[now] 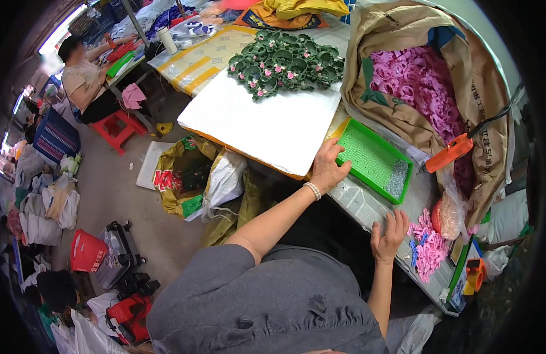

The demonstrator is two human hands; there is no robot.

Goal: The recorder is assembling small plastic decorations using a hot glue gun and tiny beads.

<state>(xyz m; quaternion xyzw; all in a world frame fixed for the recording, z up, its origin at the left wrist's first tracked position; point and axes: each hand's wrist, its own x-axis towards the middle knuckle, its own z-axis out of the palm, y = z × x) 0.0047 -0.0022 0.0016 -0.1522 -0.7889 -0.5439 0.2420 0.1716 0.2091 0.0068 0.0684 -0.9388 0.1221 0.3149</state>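
My left hand (329, 167) is at the left end of a green plastic tray (367, 154). Its fingers are apart and curve toward the rim; whether they touch it I cannot make out. Small silvery bits (397, 178) are heaped at the tray's right end. Near the table's front edge, my right hand (391, 237) has its fingers spread and holds nothing visible. Beside it lies a pile of pink strip-like pieces (431, 245) with a few blue ones. Beyond the left hand, a heap of dark green artificial leaf pieces with small pink flowers (279, 65) rests on a white board (249, 121).
An orange glue gun (450, 153) with a black cord lies by a large brown sack (479, 76) of pink petals (411, 76). A clear bag (453, 212) sits near the right edge. Left are an open yellow sack (184, 177), a red stool (118, 130) and a seated person (84, 79).
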